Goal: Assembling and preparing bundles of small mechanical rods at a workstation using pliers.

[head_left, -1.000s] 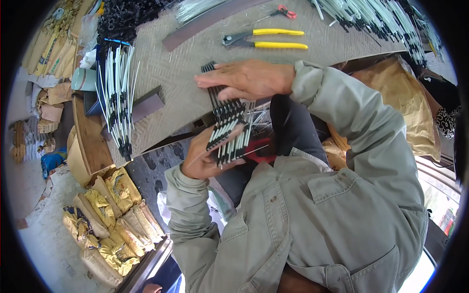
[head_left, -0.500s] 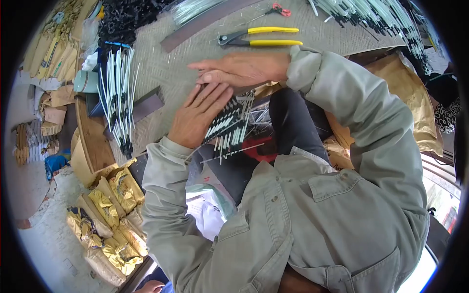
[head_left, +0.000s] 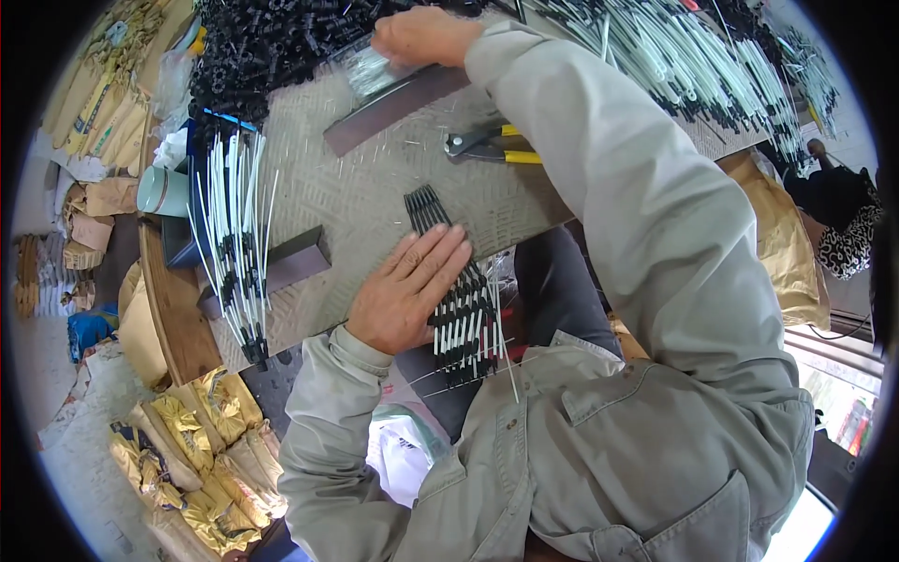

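My left hand (head_left: 407,290) lies flat, fingers stretched, on a linked assembly of black pieces and white rods (head_left: 464,332). The assembly's black far end (head_left: 426,206) rests on the worktable, and its near part hangs over the edge above my lap. Several thin rods stick out from its near end. My right hand (head_left: 421,37) reaches to the far side of the table, fingers curled at a bundle of thin clear rods (head_left: 367,73). What its fingertips hold, if anything, is hidden. A brown angled metal bar (head_left: 393,108) lies just in front of that bundle.
Yellow-handled pliers (head_left: 492,148) lie partly under my right sleeve. Black parts (head_left: 281,56) are heaped at the far left. White rods with black ends lie in a left bundle (head_left: 234,215) and a far-right pile (head_left: 665,61). A second metal bar (head_left: 295,259) sits near the left bundle.
My right hand has left my left hand's side and moved to the far clear rods. My left hand stays on the assembly, whose black far end now shows. The whole view has shifted somewhat.
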Demonstrator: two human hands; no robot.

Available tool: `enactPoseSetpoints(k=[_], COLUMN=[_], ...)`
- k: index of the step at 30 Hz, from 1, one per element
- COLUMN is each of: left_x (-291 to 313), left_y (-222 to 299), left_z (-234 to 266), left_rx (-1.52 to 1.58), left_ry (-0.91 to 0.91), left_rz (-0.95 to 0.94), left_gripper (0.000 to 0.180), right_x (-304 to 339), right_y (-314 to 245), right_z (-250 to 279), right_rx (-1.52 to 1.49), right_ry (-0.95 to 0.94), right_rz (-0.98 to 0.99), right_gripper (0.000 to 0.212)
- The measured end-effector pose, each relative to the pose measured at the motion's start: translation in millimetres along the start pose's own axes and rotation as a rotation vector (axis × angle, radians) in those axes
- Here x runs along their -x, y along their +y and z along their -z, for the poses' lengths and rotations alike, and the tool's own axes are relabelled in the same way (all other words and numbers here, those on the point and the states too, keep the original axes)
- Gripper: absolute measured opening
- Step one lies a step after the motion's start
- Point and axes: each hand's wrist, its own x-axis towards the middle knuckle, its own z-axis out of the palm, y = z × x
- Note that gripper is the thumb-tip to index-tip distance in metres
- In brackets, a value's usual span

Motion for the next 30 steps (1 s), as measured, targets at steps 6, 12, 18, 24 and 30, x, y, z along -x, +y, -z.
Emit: enactPoseSetpoints(k=[6,12,18,24,30], left_x=[2,26,25,19,27], left_y=[-10,-12,-18,-20,-6], left_z=[-5,-23,-48,-31,-9], left_rx=[0.048,0.173,0.083,0.125,0.002], left_ry=[0.037,0.196,0.266,0.126,-0.025], left_rz=[0.000,-0.034,-0.134,-0.106,0.013], left_gripper=[0.098,0.085,0.105,0.113,0.100], right_x=[-16,-2,104,180,176], right_y=[33,21,-34,-54,-45], right_z=[-38,-44,27,29,18], right_rx=[-0.019,-0.071,-1.072,-0.646,-0.484], right_ry=[0.135,0.258,0.059,0.094,0.213], right_rz=[0.045,0.228,-0.061,0.039,-0.020], right_gripper=[0.013,0.039,0.010,0.020,0.017])
